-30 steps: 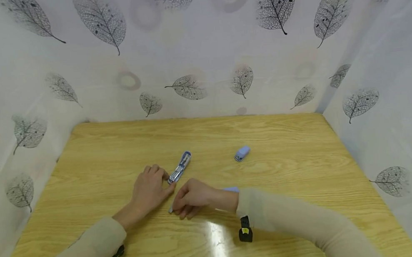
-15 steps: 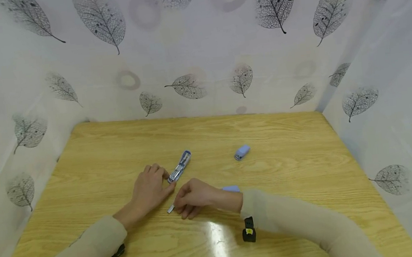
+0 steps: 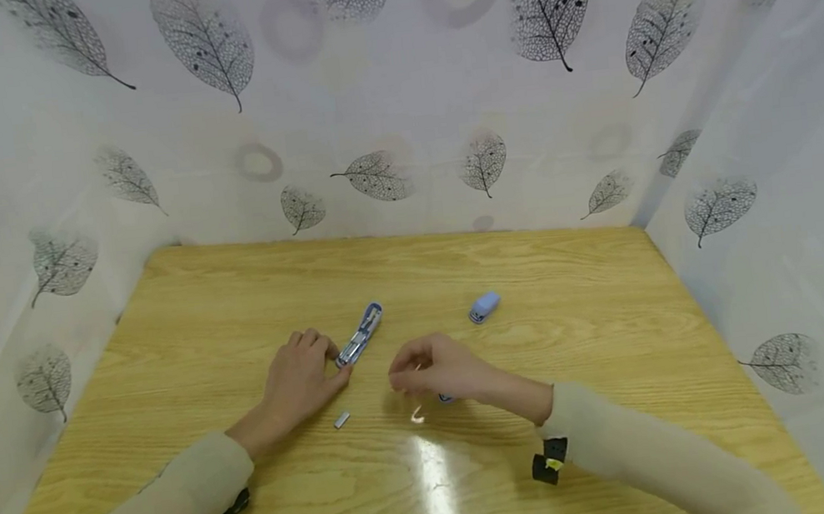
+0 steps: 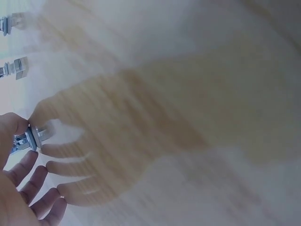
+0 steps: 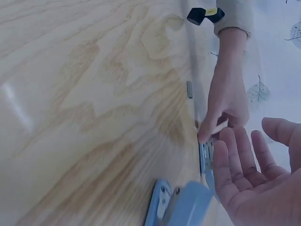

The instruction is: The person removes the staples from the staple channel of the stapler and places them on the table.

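My left hand (image 3: 300, 379) pinches the near end of a blue stapler (image 3: 361, 333) between thumb and forefinger. That stapler lies opened out flat on the table, its metal channel exposed. A small grey strip of staples (image 3: 342, 420) rests on the wood just in front of the left hand. My right hand (image 3: 442, 367) hovers to the right of the strip, fingers loosely bent and nothing between them, as the right wrist view also shows. Below it sits a second blue stapler (image 5: 188, 205), mostly covered by the hand in the head view.
Farther back on the right stands another small blue stapler (image 3: 484, 306). The wood-grain table (image 3: 575, 298) meets a leaf-printed cloth (image 3: 396, 108) at its back and sides. A bright reflection shows near the front.
My right hand has let go of the strip of staples and moved right and slightly back, leaving the strip on the table. The left hand and the opened stapler have stayed put.
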Motion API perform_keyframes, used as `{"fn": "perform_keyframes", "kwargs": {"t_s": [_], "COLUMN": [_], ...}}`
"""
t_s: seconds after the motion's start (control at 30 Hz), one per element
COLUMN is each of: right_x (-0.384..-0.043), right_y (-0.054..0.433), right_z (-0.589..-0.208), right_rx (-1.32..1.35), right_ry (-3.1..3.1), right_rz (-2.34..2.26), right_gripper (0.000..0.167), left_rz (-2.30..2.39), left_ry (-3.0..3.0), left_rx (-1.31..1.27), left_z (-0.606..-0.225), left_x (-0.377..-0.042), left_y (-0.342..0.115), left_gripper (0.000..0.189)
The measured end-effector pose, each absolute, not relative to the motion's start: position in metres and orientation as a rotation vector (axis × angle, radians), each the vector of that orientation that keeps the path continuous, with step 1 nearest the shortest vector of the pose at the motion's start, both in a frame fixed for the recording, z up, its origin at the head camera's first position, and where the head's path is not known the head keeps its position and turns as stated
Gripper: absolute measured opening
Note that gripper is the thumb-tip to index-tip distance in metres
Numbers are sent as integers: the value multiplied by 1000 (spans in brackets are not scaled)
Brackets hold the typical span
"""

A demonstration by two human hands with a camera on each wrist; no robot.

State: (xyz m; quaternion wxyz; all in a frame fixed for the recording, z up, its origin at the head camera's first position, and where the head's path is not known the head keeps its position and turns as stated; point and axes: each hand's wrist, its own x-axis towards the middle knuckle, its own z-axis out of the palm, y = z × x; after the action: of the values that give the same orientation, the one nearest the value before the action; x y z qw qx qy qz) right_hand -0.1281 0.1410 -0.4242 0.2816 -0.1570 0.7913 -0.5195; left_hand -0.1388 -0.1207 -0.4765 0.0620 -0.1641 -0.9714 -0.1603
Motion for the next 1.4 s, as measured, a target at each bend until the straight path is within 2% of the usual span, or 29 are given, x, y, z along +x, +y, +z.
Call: {"fn": "perform_keyframes", "kwargs": {"t_s": [0.3, 0.5, 0.73, 1.0, 1.2, 1.4], "right_x": [-123, -119, -116, -117, -119, -123], "right_y": [181, 201, 219, 230, 231, 229], "right_z": [-413, -414, -428, -448, -454, -454], "right_rx": [-728, -800, -1037, -1315, -1402, -1455], "right_ry": [2444, 2643, 2878, 2989, 2998, 3003], "right_rz": [-1294, -1202, -840, -408, -343, -358], "right_gripper": [14, 18, 27, 34, 33, 27], "left_rz": [-497, -509, -510, -547, -644, -692], "left_ry": [-2924, -2918, -2925, -2930, -2891, -2774], "left_rx": [-502, -500, -494, -478, -419, -524], "left_z": [-477, -478, -479, -481, -474, -464], "left_x": [-138, -137, -137, -134, -125, -113], "left_y": [-120, -120, -121, -122, -119, -101], "left_gripper": [32, 31, 31, 31, 36, 35]}}
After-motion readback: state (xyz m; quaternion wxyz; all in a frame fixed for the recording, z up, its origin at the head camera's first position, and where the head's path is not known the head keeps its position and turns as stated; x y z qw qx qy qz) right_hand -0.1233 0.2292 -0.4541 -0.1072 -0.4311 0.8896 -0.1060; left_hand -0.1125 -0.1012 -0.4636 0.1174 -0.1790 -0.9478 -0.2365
